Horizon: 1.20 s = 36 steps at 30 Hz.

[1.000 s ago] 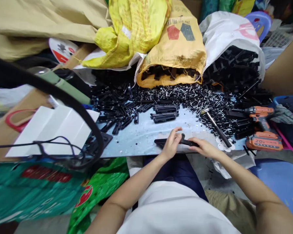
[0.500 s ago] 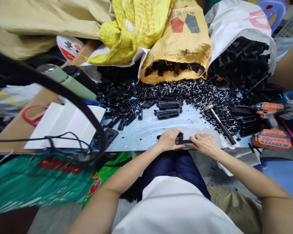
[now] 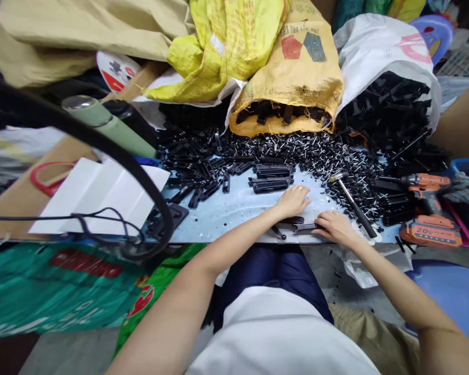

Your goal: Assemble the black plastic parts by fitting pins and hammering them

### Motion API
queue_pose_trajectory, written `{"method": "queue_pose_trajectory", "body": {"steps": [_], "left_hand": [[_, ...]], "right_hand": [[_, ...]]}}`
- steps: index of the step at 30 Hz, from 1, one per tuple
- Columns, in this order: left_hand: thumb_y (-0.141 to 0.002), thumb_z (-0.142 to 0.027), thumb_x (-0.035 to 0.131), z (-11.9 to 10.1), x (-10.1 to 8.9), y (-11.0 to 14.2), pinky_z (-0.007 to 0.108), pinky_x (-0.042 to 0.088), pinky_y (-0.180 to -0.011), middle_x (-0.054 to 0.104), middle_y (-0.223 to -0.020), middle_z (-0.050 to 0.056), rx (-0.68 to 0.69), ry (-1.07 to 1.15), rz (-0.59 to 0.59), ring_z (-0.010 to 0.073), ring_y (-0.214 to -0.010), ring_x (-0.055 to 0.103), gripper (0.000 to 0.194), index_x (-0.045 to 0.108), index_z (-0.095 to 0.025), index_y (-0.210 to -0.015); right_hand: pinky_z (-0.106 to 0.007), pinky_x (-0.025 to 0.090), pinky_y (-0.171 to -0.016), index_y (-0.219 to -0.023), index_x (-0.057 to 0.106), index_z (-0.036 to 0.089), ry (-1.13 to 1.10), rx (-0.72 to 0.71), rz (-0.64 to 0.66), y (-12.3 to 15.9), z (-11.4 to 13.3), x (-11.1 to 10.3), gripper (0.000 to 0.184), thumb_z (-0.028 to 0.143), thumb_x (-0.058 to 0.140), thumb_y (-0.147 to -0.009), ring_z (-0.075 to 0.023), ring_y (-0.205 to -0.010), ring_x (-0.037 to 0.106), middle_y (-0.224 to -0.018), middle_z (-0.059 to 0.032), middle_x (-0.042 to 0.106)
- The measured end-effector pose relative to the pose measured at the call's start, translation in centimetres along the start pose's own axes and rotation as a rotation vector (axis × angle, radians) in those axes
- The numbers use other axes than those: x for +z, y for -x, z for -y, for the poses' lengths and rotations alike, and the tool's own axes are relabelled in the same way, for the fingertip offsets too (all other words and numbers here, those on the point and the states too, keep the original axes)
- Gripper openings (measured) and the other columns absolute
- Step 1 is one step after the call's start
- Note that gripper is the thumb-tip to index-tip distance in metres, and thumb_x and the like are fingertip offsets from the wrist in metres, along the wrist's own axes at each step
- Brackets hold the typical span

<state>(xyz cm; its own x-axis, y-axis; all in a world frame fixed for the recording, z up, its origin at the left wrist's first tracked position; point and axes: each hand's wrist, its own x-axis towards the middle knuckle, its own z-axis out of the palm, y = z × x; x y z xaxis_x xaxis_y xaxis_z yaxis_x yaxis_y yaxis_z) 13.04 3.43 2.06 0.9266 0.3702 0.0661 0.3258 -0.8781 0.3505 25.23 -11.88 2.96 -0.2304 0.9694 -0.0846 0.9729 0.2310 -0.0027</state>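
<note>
My left hand (image 3: 294,201) is over the bench between two stacked black plastic parts (image 3: 271,183) and the work spot at the front edge. Its fingers stretch to the right, slightly apart, and nothing shows in them. Near the front edge, my right hand (image 3: 337,227) has its fingertips closed on the right end of a long black plastic piece (image 3: 305,227). Another black piece (image 3: 291,220) lies just behind that one. A short dark rod with a rounded end (image 3: 279,233) sticks out at their left.
A big heap of small black-headed metal pins (image 3: 316,151) spreads along the back. A hammer (image 3: 354,203) lies right of my right hand, with an orange cordless drill (image 3: 430,200) beyond it. Loose black parts (image 3: 203,172) lie left. A black cable (image 3: 140,182) arcs across the left side.
My left hand has let go of the black pieces and moved up and right over the bench. The right hand stays at the long piece, and the rod now shows at the left.
</note>
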Motion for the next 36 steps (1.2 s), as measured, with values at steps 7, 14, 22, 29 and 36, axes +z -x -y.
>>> {"method": "queue_pose_trajectory", "body": {"steps": [7, 14, 22, 29, 36], "left_hand": [[-0.084, -0.002, 0.035, -0.8, 0.7, -10.2, 0.033, 0.045, -0.083, 0.056, -0.112, 0.017, -0.078, -0.121, 0.013, 0.0239, -0.106, 0.051, 0.032, 0.057, -0.007, -0.107], [-0.082, 0.003, 0.036, -1.3, 1.6, -10.4, 0.032, 0.049, -0.072, 0.059, -0.099, 0.026, -0.119, -0.146, 0.053, 0.0262, -0.092, 0.061, 0.028, 0.058, 0.005, -0.099], [-0.081, 0.005, 0.034, -0.5, -0.9, -5.5, 0.028, 0.049, -0.072, 0.062, -0.092, 0.015, -0.109, -0.13, 0.048, 0.0208, -0.087, 0.063, 0.03, 0.058, -0.004, -0.096], [-0.076, -0.006, 0.046, 3.8, -0.9, 3.8, 0.031, 0.049, -0.074, 0.058, -0.09, 0.011, -0.226, 0.125, -0.212, 0.0186, -0.078, 0.06, 0.015, 0.055, -0.011, -0.086], [-0.076, -0.014, 0.049, 6.0, -0.6, 9.5, 0.028, 0.05, -0.068, 0.059, -0.081, 0.003, -0.311, 0.261, -0.443, 0.0143, -0.071, 0.058, 0.01, 0.054, -0.016, -0.085]], "right_hand": [[-0.028, 0.04, -0.068, -0.092, 0.061, 0.018, -0.055, 0.095, -0.126, 1.9, 0.6, 1.6, 0.035, 0.044, 0.036, -0.09, -0.0177, -0.08, 0.055, -0.085, -0.007, 0.062], [-0.034, 0.044, -0.073, -0.107, 0.058, 0.014, 0.059, 0.76, -0.3, -4.0, -9.3, -2.2, 0.029, 0.027, 0.04, -0.087, -0.0248, -0.093, 0.054, -0.103, -0.015, 0.06], [-0.033, 0.044, -0.075, -0.092, 0.066, 0.014, -0.028, 0.959, -0.075, -7.9, -14.7, -2.8, 0.025, 0.019, 0.044, -0.08, -0.0247, -0.087, 0.059, -0.093, -0.0137, 0.065], [-0.034, 0.041, -0.083, -0.104, 0.06, 0.011, -0.076, 0.803, -0.275, -6.4, -13.8, -1.8, 0.03, 0.019, 0.043, -0.081, -0.0243, -0.097, 0.054, -0.108, -0.0149, 0.059], [-0.033, 0.039, -0.079, -0.104, 0.061, 0.012, 0.065, 0.319, 0.022, -10.9, -8.8, -2.1, 0.029, 0.016, 0.044, -0.081, -0.0245, -0.1, 0.051, -0.105, -0.0135, 0.061]]}}
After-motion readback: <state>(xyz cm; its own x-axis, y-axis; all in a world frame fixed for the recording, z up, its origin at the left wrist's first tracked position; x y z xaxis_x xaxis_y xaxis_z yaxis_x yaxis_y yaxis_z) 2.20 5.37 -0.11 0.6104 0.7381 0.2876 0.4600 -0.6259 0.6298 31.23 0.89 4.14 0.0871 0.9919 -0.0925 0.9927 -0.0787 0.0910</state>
